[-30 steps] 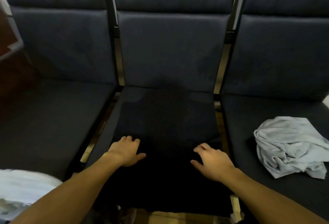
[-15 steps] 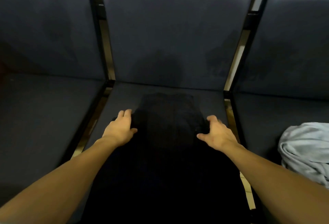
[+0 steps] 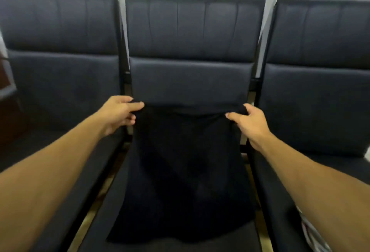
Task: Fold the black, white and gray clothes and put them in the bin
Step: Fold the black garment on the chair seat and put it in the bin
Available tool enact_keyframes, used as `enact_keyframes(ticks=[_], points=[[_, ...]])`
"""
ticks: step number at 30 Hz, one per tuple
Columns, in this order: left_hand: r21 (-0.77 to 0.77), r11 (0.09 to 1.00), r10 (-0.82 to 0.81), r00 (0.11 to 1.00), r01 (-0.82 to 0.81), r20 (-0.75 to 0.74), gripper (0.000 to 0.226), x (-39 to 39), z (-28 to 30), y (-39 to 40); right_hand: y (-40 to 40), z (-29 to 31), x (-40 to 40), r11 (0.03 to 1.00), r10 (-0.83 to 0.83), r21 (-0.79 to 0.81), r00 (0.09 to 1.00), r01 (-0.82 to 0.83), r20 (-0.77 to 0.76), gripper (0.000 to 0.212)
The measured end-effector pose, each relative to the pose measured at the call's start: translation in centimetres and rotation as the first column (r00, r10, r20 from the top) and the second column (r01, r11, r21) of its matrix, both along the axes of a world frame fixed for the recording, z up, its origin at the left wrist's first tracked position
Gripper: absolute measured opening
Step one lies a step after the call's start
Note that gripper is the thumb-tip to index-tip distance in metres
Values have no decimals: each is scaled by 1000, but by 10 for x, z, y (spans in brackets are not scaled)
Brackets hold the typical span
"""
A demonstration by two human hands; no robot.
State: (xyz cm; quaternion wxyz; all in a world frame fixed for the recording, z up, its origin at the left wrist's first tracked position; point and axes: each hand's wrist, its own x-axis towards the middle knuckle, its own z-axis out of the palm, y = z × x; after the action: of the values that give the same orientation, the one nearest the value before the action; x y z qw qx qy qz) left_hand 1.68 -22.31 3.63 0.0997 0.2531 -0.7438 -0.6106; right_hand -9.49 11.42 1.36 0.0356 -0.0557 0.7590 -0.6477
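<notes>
A black garment hangs stretched in front of the middle chair, its lower hem trailing onto the seat. My left hand pinches its upper left corner between thumb and fingers. My right hand pinches the upper right corner at the same height. The top edge runs taut between the two hands, level with the lower backrest. No bin is in view.
Three dark padded chairs stand side by side against a pale wall: the left chair, the middle chair and the right chair. A sliver of pale cloth shows at the bottom right, beside my right forearm.
Both hands went from pressing the black garment flat on the seat to pinching its far corners and lifting it up. The view tilted upward, and the gray garment slid out of sight.
</notes>
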Motion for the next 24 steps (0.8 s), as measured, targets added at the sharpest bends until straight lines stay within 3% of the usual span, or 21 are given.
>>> enact_keyframes(ticks=[1,4,7,9,13,15,17,20,24], points=[[3,1000,-14,999,14,-39,54,2,17,0,3,12,1,1000,-5,-2,999,5,-37,17],[-118,991,-83,991,71,-105,8,29,71,9,24,54,16,1000,-6,-6,989,5,-151,17],[-206,973,-124,988,104,-87,8,69,85,22,53,54,40,996,46,90,968,-24,-247,18],[-250,954,-165,986,162,10,8,104,69,30,75,24,68,973,130,218,957,-73,-259,19],[-293,888,-236,899,353,370,18,160,-15,39,122,-86,122,829,306,519,945,-206,-114,40],[-261,853,-251,794,452,554,23,183,-73,49,144,-130,149,626,435,676,893,-390,112,40],[-297,825,-156,699,481,698,38,202,-136,55,157,-165,171,421,465,759,837,-497,290,36],[-378,828,27,644,414,765,84,214,-192,58,145,-172,182,378,441,844,876,-380,197,40],[-354,929,175,714,108,678,88,210,-210,47,117,-171,193,394,575,872,818,-291,13,49]])
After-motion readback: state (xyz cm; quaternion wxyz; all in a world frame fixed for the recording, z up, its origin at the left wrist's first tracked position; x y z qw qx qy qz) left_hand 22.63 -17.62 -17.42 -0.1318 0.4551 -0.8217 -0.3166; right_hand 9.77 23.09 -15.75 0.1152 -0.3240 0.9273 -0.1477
